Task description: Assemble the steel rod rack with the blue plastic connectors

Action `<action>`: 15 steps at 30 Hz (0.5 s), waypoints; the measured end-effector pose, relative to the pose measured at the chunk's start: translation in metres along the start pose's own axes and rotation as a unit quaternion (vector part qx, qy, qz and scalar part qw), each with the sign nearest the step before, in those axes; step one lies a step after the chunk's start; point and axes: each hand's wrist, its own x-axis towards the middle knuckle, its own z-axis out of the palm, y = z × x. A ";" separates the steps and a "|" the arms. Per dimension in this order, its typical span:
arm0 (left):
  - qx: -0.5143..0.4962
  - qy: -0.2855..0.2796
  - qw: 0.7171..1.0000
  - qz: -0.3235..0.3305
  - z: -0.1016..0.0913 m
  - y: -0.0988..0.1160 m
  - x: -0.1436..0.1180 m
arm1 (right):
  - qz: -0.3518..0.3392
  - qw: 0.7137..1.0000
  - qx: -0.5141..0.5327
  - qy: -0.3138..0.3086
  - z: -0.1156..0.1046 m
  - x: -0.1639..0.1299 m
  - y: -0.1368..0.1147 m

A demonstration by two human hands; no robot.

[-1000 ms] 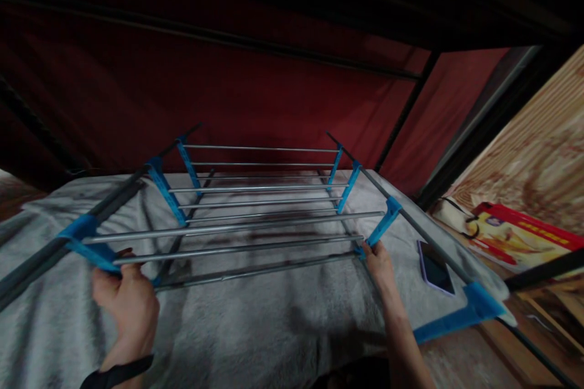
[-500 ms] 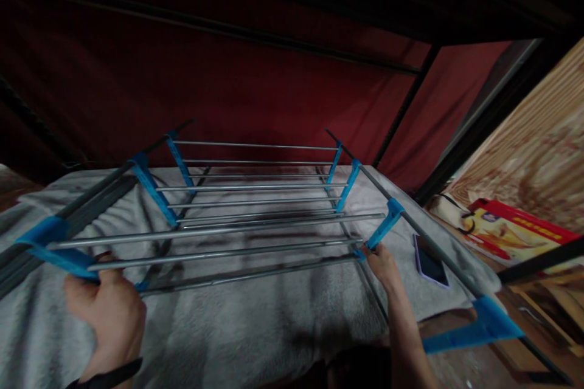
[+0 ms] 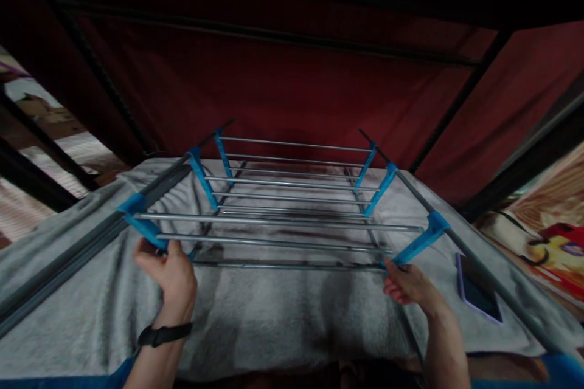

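The metal-tube rack (image 3: 292,183) with blue brackets lies lengthwise on a grey blanket (image 3: 283,316), stretching away from both hands toward a dark red cloth wall (image 3: 274,91), with its near crossbars between them. The left hand (image 3: 171,270), below a near-left blue bracket (image 3: 146,229), grasps that bracket's lower end, while the right hand (image 3: 408,284) pinches the lower end of the near-right blue bracket (image 3: 422,245), fingers partly curled. A phone (image 3: 480,290) rests on the blanket to the right of the right hand, outside the rack's right side tube (image 3: 479,279).
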 end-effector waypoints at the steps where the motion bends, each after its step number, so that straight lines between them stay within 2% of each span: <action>1: 0.004 0.023 1.000 0.007 -0.002 0.002 -0.005 | 0.009 0.998 0.043 -0.037 0.001 -0.001 -0.004; 3: 0.014 0.049 0.999 0.021 -0.005 0.008 -0.014 | 0.013 0.989 0.116 -0.088 0.003 -0.006 -0.016; 5: 0.017 0.057 0.997 0.049 -0.008 0.015 -0.022 | -0.016 0.984 0.150 -0.095 0.004 -0.012 -0.029; 9: 0.059 0.041 0.982 0.172 -0.011 0.018 -0.031 | -0.034 0.983 0.142 -0.108 0.007 -0.017 -0.039; 10: 0.077 0.025 0.975 0.209 -0.011 0.016 -0.032 | -0.032 0.987 0.124 -0.102 0.006 -0.016 -0.038; 12: 0.100 -0.040 0.952 0.288 -0.008 0.010 -0.036 | -0.030 0.995 0.064 -0.070 0.004 -0.013 -0.034; 15: 0.071 -0.167 0.887 0.425 -0.001 0.008 -0.056 | -0.014 0.999 -0.035 -0.014 0.000 -0.013 -0.028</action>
